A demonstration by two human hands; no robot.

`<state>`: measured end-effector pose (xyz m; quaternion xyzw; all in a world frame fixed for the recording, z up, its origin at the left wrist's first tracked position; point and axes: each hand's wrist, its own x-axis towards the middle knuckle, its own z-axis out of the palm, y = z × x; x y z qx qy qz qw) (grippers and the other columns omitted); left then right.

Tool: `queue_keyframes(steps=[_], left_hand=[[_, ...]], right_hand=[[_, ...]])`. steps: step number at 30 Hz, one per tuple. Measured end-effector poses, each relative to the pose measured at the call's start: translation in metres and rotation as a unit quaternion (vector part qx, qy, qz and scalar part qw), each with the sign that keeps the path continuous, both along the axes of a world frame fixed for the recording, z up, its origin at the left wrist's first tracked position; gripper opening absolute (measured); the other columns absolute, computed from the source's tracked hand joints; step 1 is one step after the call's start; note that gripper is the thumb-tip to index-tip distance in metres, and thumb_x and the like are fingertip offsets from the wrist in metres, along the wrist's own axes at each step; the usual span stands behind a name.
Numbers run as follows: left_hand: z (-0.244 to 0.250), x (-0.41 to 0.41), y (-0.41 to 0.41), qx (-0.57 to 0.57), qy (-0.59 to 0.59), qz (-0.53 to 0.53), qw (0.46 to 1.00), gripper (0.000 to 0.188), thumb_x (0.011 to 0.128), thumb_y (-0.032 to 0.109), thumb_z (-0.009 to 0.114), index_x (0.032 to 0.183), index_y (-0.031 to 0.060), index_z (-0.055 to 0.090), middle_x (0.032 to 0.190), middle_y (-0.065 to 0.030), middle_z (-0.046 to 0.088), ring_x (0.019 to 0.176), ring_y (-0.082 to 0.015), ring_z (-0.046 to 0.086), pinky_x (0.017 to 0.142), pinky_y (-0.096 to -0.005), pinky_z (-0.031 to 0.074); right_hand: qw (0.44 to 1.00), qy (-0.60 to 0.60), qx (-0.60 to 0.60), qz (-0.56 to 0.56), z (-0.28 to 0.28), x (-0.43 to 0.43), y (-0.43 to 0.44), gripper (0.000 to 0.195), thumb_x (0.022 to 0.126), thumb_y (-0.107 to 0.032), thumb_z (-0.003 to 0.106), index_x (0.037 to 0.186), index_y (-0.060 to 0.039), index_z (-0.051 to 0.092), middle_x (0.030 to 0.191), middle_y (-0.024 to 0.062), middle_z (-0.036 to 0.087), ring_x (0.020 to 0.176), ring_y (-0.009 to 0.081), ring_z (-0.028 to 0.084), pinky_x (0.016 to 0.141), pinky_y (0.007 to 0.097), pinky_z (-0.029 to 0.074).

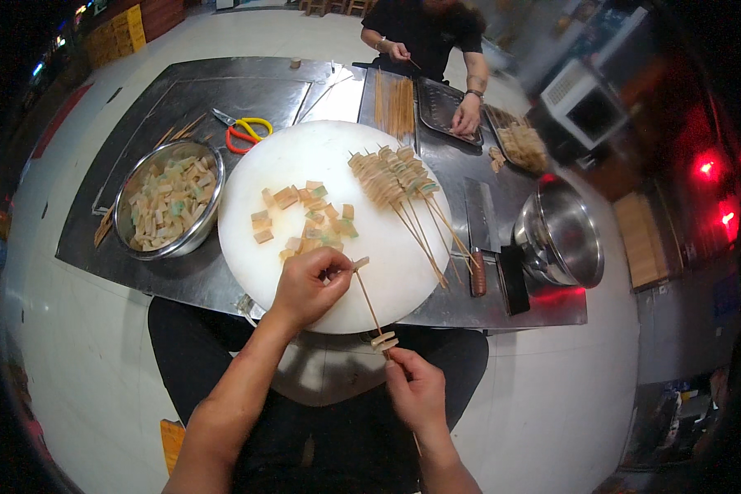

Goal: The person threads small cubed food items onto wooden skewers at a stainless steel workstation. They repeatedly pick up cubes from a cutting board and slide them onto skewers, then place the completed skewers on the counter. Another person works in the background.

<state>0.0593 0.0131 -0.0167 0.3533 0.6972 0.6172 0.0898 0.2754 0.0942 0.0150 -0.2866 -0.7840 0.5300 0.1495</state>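
Observation:
My right hand (415, 383) grips a thin wooden skewer (368, 297) that slants up and left; pale food slices (384, 341) sit on it just above my fingers. At its upper tip, my left hand (318, 284) pinches another pale slice (360, 263). Both hands are over the near edge of a round white cutting board (296, 148). Loose square pieces (313, 216), some tinged green, lie scattered on the board beyond my left hand. Loaded skewers (390, 176) rest together at the board's right, their bare ends pointing towards me.
Left of the board stands a steel bowl (219, 204) of cut pieces, with scissors (244, 134) behind. To the right are a cleaver (481, 216), a dark phone-like slab (513, 281) and steel bowls (565, 234). Across the table, a person (429, 37) reaches to a black tray (438, 102) beside bare skewers (394, 105).

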Motion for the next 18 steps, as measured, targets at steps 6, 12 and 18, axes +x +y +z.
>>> queue_keyframes(steps=[6,12,18], left_hand=[[0.009,0.004,-0.001,-0.011,0.068,-0.049,0.996,0.007,0.075,0.003,0.067,0.082,0.0018,0.066,0.071,-0.0088,0.062,0.062,-0.0177,0.061,0.058,-0.0276,0.049],[0.003,0.002,0.000,-0.004,0.082,-0.056,0.995,0.008,0.075,0.004,0.069,0.082,0.0019,0.067,0.071,-0.0062,0.063,0.061,-0.0128,0.060,0.055,-0.0256,0.047],[0.001,0.000,-0.001,-0.006,0.092,-0.055,0.994,0.008,0.075,0.005,0.071,0.082,0.0021,0.067,0.072,-0.0066,0.063,0.062,-0.0139,0.061,0.056,-0.0257,0.048]], right_hand=[[0.997,0.024,0.069,0.012,-0.003,-0.028,0.009,0.022,0.089,-0.010,0.060,0.107,0.0012,0.065,0.090,0.0178,0.069,0.080,0.0235,0.069,0.073,0.0301,0.052],[0.995,0.034,0.093,-0.005,-0.012,-0.055,0.013,0.022,0.087,-0.010,0.061,0.104,0.0012,0.066,0.089,0.0196,0.069,0.080,0.0274,0.070,0.072,0.0322,0.053],[0.994,0.032,0.108,0.005,-0.010,-0.061,0.017,0.022,0.086,-0.009,0.061,0.104,0.0009,0.067,0.089,0.0199,0.069,0.080,0.0279,0.070,0.072,0.0322,0.053]])
